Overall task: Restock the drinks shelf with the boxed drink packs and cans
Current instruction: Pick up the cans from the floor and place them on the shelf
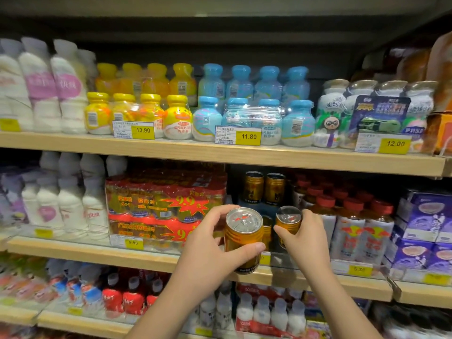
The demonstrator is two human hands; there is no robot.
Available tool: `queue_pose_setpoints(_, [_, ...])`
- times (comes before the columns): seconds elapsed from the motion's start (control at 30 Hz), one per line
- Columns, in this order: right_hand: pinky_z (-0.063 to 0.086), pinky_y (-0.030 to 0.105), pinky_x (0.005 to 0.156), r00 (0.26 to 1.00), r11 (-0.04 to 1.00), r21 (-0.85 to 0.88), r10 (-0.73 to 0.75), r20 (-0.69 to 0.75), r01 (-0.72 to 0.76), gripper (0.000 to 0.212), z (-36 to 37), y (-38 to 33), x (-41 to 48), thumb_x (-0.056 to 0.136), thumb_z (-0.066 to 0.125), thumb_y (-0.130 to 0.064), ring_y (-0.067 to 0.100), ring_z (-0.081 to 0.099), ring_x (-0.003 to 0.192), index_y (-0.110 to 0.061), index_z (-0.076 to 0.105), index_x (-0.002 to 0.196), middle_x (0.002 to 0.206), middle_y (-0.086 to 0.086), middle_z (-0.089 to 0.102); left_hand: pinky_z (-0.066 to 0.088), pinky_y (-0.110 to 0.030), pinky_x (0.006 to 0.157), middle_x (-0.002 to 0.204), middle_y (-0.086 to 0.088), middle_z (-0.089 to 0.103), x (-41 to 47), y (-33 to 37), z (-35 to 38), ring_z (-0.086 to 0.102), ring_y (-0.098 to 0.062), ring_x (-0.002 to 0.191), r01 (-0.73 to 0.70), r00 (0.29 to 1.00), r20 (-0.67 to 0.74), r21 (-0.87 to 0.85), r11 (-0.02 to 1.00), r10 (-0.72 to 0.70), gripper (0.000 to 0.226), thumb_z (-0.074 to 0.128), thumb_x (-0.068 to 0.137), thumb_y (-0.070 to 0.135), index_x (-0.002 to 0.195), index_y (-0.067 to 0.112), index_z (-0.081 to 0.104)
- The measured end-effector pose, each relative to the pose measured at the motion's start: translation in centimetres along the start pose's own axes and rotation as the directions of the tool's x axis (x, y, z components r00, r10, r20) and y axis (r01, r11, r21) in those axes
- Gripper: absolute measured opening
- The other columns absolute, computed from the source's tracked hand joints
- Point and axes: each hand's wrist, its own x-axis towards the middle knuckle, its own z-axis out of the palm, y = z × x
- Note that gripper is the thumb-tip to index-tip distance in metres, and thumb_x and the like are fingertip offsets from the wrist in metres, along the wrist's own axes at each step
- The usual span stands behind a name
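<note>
My left hand [210,243] grips a gold can [243,237], with my thumb across its front and my fingers round the back. The can is upright, its top leaning a bit toward me, out in front of the edge of the middle shelf [146,255]. My right hand [305,238] holds a second can [288,220] by its side, a bit further in. I cannot tell if that one stands on the shelf. A third can [266,231] peeks out between the two. Two back cans [254,187] stand deep in the same gap, with dark open room in front of them. The gap is tight: red packs [166,206] are stacked on its left and red-cap bottles [352,226] are on its right. Purple boxes [425,221] sit past the bottles, and white bottles [61,196] sit past the packs. Yellow price tags [133,243] line the shelf edge
</note>
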Motion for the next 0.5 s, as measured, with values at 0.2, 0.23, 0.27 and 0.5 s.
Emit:
queue_pose_setpoints(0.2, [0.048,0.033,0.078,0.997,0.995,-0.07,0.071,0.005,-0.07,0.049,1.7,0.3,0.2,0.089,0.077,-0.036,0.029,0.062,0.109,-0.009,0.052,0.122,0.122,0.011,0.059,0.048,-0.006,0.083,0.116,0.031,0.063,0.6,-0.5,0.0,0.056,0.014,0.11,-0.009,1.0,-0.01,0.028,1.0,0.009,0.064,0.09,0.066,0.044,0.121,0.046,0.057])
queue_pose_setpoints(0.23, [0.048,0.033,0.077,0.997,0.994,-0.078,0.073,0.006,-0.072,0.047,1.9,0.4,0.1,0.09,0.077,-0.035,0.029,0.062,0.108,-0.009,0.052,0.12,0.122,0.011,0.059,0.047,-0.005,0.083,0.116,0.031,0.063,0.7,-0.5,0.0,0.057,0.014,0.109,-0.011,1.0,-0.009,0.027,1.0,0.011,0.064,0.09,0.066,0.044,0.121,0.045,0.057])
queue_pose_setpoints(0.27, [0.049,0.033,0.076,0.997,0.994,-0.086,0.072,0.005,-0.071,0.046,2.1,0.5,0.0,0.09,0.077,-0.034,0.029,0.063,0.107,-0.01,0.051,0.119,0.122,0.011,0.058,0.047,-0.004,0.082,0.116,0.032,0.063,0.8,-0.6,0.1,0.057,0.014,0.109,-0.011,1.0,-0.007,0.026,1.0,0.011,0.063,0.09,0.066,0.043,0.121,0.045,0.057])
queue_pose_setpoints(0.5, [0.051,0.035,0.073,0.994,0.983,-0.16,0.098,0.041,-0.09,0.045,2.9,0.7,-0.1,0.094,0.072,-0.034,0.031,0.065,0.105,-0.01,0.047,0.121,0.124,0.012,0.057,0.044,0.0,0.08,0.115,0.035,0.061,1.4,-0.9,0.3,0.055,0.016,0.108,-0.018,1.0,0.002,0.031,0.999,0.018,0.061,0.088,0.068,0.044,0.121,0.044,0.056])
